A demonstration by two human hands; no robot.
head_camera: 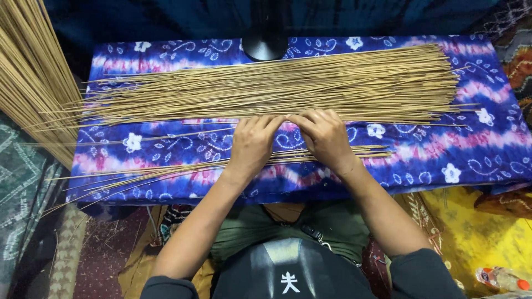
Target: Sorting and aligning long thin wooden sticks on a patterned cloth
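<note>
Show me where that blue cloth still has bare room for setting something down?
Right end of the cloth, past the stick tips; also the strip between the big stick pile and the smaller bundle. The middle is crowded by sticks and both hands.

It looked like a home craft workshop: thin sticks (266, 83) covered a cloth-draped desk (487, 149), with more bundled sticks (27, 72) left of it.

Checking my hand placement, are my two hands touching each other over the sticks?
Touching. The head view shows the left hand and right hand meeting fingertip to fingertip at the stick pile.
</note>
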